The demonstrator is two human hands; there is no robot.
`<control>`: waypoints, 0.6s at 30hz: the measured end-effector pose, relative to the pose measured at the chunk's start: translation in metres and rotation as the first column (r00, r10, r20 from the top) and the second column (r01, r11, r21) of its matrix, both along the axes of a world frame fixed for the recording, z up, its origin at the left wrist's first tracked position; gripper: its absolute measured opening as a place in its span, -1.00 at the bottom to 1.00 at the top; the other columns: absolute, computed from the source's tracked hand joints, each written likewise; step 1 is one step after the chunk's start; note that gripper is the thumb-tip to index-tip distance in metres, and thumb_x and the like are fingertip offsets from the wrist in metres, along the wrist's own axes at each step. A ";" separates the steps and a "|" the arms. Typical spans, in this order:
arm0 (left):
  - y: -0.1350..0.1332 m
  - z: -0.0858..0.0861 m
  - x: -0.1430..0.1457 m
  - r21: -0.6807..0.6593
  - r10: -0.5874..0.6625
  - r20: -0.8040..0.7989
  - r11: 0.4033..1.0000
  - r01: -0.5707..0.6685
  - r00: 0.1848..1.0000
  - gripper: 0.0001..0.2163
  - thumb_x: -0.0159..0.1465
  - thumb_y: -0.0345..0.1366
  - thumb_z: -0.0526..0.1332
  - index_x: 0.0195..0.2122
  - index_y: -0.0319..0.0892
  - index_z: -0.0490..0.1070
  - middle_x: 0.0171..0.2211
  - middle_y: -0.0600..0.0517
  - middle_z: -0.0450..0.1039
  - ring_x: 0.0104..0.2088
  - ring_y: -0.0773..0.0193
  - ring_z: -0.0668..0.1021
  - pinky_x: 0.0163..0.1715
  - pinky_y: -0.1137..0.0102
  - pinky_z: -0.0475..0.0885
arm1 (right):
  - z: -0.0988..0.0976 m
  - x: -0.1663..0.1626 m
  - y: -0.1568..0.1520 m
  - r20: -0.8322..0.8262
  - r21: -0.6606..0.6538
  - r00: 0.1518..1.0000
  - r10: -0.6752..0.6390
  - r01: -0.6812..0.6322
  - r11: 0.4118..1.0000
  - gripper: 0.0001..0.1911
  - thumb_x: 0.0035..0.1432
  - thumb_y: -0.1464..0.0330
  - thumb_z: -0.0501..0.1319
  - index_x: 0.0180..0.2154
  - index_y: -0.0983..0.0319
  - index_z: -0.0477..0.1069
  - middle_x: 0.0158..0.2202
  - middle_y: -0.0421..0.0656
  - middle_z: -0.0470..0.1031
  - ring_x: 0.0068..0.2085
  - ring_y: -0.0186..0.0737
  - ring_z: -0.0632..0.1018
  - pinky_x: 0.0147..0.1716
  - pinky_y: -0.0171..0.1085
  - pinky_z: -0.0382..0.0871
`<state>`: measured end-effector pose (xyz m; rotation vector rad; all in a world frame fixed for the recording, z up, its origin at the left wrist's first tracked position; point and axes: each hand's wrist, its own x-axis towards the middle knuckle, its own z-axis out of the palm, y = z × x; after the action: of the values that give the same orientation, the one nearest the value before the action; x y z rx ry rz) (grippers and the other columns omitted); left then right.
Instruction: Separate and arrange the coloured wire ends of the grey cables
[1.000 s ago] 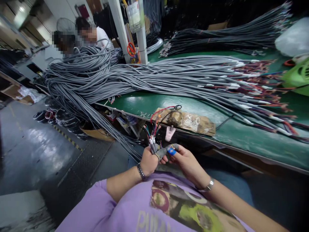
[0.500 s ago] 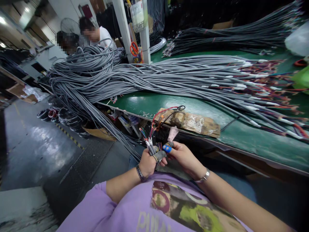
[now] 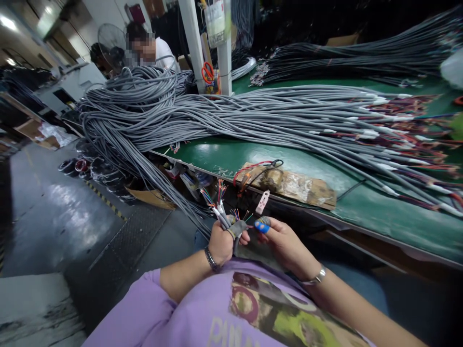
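Observation:
My left hand (image 3: 221, 243) is closed around several grey cables (image 3: 223, 219), held upright before my body. Some have white tape near the top, with coloured cores and bare copper tips fanning out. At its fingers, a cable's thin coloured wires (image 3: 237, 213) spread apart. My right hand (image 3: 284, 241) is just to the right, with a blue cover on the thumb and a grey one on the index finger. Those fingertips are pinched together, and a thin reddish wire (image 3: 250, 226) seems to run into them from the left hand; the pinch itself is partly hidden.
Bundles of grey cable (image 3: 231, 113) lie along the green bench (image 3: 217, 154), some drooping over its left end. A taped wooden block (image 3: 300, 187) with red and black leads sits at the near edge, by a pink tag (image 3: 263, 202). Behind, a person (image 3: 162, 50) sits near orange-handled scissors (image 3: 207, 73).
My right hand has moved a little right, away from the left hand. The thin wires now show more spread out. My left hand keeps its hold on the cables.

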<state>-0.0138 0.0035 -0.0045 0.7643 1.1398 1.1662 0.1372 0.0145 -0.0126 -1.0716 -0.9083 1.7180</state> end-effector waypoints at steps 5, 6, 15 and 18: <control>0.002 0.008 0.000 0.041 -0.020 0.035 0.999 0.018 0.999 -0.63 0.00 -0.02 0.39 -0.57 -0.25 0.38 -0.69 0.06 0.40 -0.69 0.43 0.40 -0.67 0.53 0.30 | -0.001 0.014 0.007 -0.154 -0.084 0.987 -0.046 0.033 0.996 -0.60 -0.07 0.01 0.36 -0.50 0.20 0.40 -0.59 -0.25 0.32 -0.55 -0.36 0.29 -0.51 -0.32 0.32; 0.003 0.011 0.001 0.041 -0.035 0.040 0.999 0.033 0.999 -0.63 0.00 -0.02 0.39 -0.57 -0.25 0.39 -0.69 0.06 0.40 -0.70 0.43 0.40 -0.67 0.53 0.29 | 0.001 0.016 0.010 -0.166 -0.107 0.985 -0.050 0.033 0.994 -0.59 -0.07 -0.01 0.35 -0.47 0.21 0.43 -0.55 -0.22 0.36 -0.53 -0.35 0.32 -0.50 -0.32 0.34; 0.010 0.022 0.013 0.035 -0.246 0.058 0.969 0.245 0.967 -0.62 -0.05 -0.04 0.42 -0.60 -0.26 0.37 -0.72 0.06 0.36 -0.73 0.42 0.37 -0.71 0.50 0.26 | 0.028 0.010 0.035 -0.117 -0.049 0.992 0.036 -0.042 0.998 -0.57 -0.04 -0.03 0.31 -0.43 0.22 0.42 -0.53 -0.17 0.41 -0.52 -0.28 0.39 -0.52 -0.28 0.31; 0.014 0.022 0.013 0.022 -0.253 0.076 0.968 0.252 0.965 -0.61 -0.07 -0.03 0.43 -0.58 -0.26 0.38 -0.73 0.07 0.36 -0.74 0.42 0.36 -0.71 0.50 0.25 | 0.022 0.006 0.033 0.001 0.036 0.991 -0.132 0.132 0.991 -0.55 -0.07 -0.02 0.35 -0.50 0.21 0.35 -0.59 -0.24 0.33 -0.57 -0.35 0.29 -0.57 -0.32 0.20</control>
<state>-0.0005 0.0175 0.0179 0.8400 0.9403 0.9809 0.1435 0.0476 0.0091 -1.0874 -0.8480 1.5855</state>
